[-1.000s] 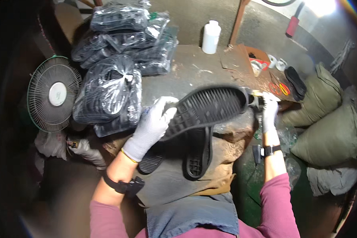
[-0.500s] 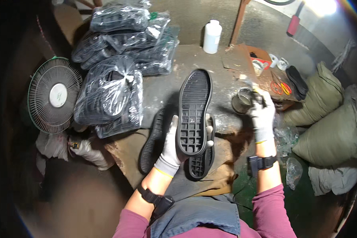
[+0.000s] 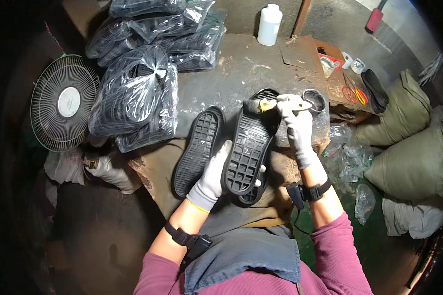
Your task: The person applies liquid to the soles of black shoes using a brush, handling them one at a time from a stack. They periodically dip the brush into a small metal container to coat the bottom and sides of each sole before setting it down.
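My left hand (image 3: pixel 214 176), in a white knit glove, is closed around the lower half of a black rubber shoe sole (image 3: pixel 246 152), gridded inner face up and tilted. My gloved right hand (image 3: pixel 298 123) grips a brush (image 3: pixel 267 104), its bristles on the upper end of that sole. The inner face looks wet and shiny there. A second black sole (image 3: pixel 198 152) lies left of my left hand. Part of another sole (image 3: pixel 253 196) shows beneath the held one, mostly hidden. Just beyond my right hand stands a small cup (image 3: pixel 315 100) with a dark inside.
Bagged black soles (image 3: pixel 133 93) are piled on the worktable (image 3: pixel 231 64) at left, beside a fan (image 3: pixel 69 102). A white bottle (image 3: pixel 269 24) stands at the back. Scissors (image 3: pixel 354 93) lie at right, near stuffed green sacks (image 3: pixel 411 167).
My right hand has moved left from the cup and brought the brush onto the sole. The held sole now tilts more, its upper end leaning right. The whole view has shifted slightly.
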Available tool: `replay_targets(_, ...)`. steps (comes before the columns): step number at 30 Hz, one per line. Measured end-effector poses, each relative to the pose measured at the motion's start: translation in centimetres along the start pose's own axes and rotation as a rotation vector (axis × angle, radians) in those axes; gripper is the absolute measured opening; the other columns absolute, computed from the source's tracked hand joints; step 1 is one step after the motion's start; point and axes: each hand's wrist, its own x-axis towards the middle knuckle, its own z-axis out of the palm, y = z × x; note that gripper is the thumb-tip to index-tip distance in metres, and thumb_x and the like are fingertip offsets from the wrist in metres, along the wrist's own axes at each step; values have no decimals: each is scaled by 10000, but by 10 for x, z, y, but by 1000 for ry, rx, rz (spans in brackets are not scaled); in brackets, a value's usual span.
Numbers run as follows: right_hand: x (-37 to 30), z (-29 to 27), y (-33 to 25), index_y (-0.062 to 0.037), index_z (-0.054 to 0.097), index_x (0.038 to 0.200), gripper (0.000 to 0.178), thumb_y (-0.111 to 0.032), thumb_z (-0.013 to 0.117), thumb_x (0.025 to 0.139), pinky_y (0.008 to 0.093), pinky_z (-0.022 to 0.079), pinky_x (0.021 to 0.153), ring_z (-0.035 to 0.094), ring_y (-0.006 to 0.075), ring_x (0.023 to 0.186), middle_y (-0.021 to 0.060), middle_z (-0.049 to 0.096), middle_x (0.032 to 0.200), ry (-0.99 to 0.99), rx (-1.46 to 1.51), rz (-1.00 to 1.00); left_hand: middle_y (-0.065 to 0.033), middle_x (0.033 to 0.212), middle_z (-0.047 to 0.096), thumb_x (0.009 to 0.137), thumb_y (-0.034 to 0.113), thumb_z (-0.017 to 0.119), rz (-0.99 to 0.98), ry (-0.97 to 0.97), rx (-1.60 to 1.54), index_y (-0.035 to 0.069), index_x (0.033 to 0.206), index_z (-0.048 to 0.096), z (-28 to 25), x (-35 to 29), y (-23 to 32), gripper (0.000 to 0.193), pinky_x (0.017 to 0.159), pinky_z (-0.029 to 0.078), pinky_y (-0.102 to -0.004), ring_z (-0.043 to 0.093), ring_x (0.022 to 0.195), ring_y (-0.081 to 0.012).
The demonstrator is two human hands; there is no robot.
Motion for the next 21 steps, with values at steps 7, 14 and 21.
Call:
replay_targets(7, -69, 25, -30, -18, 655, 1034, 180, -48, 710, 864, 245, 510, 794, 626, 101, 854, 39, 691, 971, -201, 376, 289, -165, 1418, 516, 1047, 482, 238, 50, -186, -85, 46, 1413, 457, -9, 8, 10, 610, 1132, 345, -506, 519, 1270, -335)
replay_targets(14, -94, 11, -43, -35, 653, 1041, 209, -61, 734, 851, 284, 519, 802, 640, 131, 862, 52, 714, 971, -397, 285, 312, -262, 1186, 644, 1040, 512, 325, 133, 34, 216, -3, 1390, 471, 1, -3, 52, 640, 841, 584, -518, 668, 1017, -415)
replay_targets(21, -72, 5, -46, -53, 713, 909, 117, -92, 765, 811, 317, 519, 829, 664, 205, 911, 76, 713, 967, -186, -164, 70, -99, 1256, 629, 1086, 348, 320, 358, 178, 1044, 15, 1423, 459, 24, -14, 44, 493, 926, 530, -309, 639, 1077, -162)
